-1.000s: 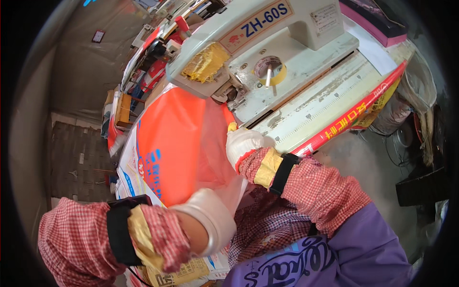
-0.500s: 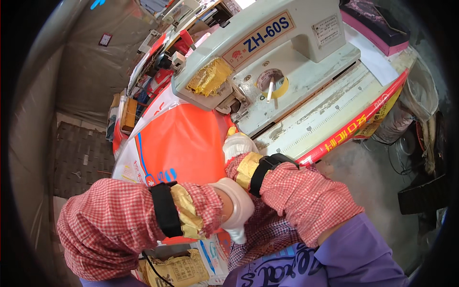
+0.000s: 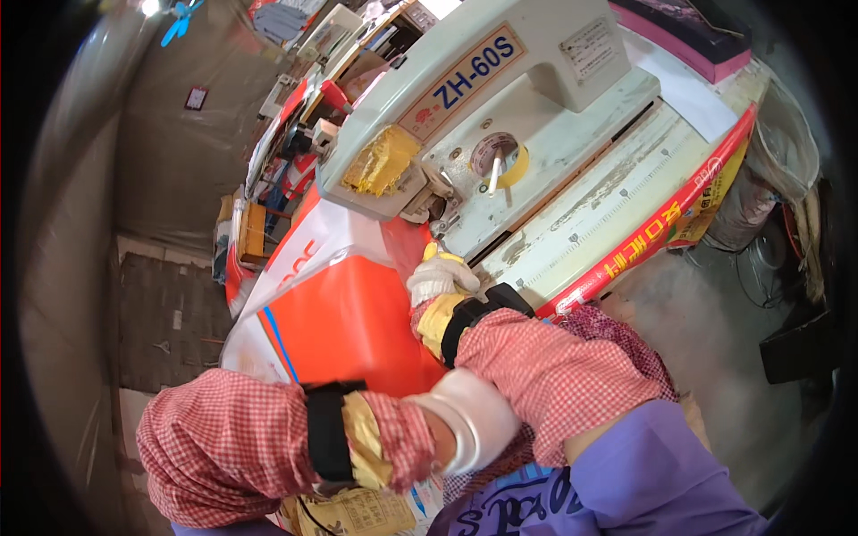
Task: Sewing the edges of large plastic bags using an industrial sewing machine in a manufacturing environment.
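Observation:
An orange-red and white plastic sack [image 3: 349,313] lies under the head of a large grey-green sewing machine [image 3: 474,80]. My right hand [image 3: 442,272], in a white glove with yellow at the fingertips, is closed on the sack's right edge, just in front of the needle area. Lower and nearer my body is my left hand [image 3: 483,420], also in a white glove. Its fingers are hidden behind my right forearm, so I cannot see what they hold. Checked red sleeve covers with black straps wrap both forearms.
A yellow tape roll [image 3: 502,159] with a white stick in it stands on the machine bed. A red and yellow strip [image 3: 652,232] edges the table. A pink and black box [image 3: 693,40] sits at the back right. Brown paper sacks [image 3: 362,512] lie below.
My left hand has moved right and nearer my body, its fingers passing out of sight. The sack has shifted and now bulges in a fold. My right hand stays by the needle area.

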Action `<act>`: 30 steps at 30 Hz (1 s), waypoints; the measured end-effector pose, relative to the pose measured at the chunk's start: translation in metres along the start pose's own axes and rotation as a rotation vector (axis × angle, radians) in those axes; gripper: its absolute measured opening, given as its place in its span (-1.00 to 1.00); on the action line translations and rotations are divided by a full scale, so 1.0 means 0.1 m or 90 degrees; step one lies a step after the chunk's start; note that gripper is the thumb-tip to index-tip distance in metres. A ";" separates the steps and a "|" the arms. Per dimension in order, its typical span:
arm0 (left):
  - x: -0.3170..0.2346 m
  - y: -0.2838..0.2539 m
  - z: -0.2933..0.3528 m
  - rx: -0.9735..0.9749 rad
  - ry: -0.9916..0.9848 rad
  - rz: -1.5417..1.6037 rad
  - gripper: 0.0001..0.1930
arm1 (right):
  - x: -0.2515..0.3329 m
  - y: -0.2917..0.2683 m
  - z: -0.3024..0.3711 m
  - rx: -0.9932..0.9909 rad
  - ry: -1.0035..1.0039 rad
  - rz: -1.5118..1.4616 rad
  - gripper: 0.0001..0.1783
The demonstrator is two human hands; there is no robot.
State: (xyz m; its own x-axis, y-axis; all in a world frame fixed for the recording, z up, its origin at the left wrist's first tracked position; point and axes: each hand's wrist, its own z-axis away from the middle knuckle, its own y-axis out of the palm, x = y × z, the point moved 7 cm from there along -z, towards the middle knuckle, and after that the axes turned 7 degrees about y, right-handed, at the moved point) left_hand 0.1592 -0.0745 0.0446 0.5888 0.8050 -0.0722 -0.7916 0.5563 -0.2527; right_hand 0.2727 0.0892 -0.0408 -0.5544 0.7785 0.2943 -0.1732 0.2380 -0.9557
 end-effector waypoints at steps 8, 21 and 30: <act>0.31 -0.03 0.28 0.078 -0.053 -0.009 -0.76 | -0.01 0.00 -0.03 -0.020 0.006 -0.013 -0.79; 0.03 0.05 -0.01 0.008 0.027 0.061 -0.85 | 0.00 0.03 0.02 -0.035 0.015 -0.028 -0.81; 0.07 -0.05 -0.02 -0.088 0.033 0.021 -0.83 | 0.03 0.04 0.09 -0.039 0.014 -0.041 -0.83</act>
State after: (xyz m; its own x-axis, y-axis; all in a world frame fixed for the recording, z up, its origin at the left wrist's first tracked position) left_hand 0.1674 -0.0719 0.0433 0.5729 0.8091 -0.1314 -0.7832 0.4931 -0.3788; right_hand 0.2624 0.0873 -0.0433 -0.5261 0.7724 0.3558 -0.1579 0.3224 -0.9333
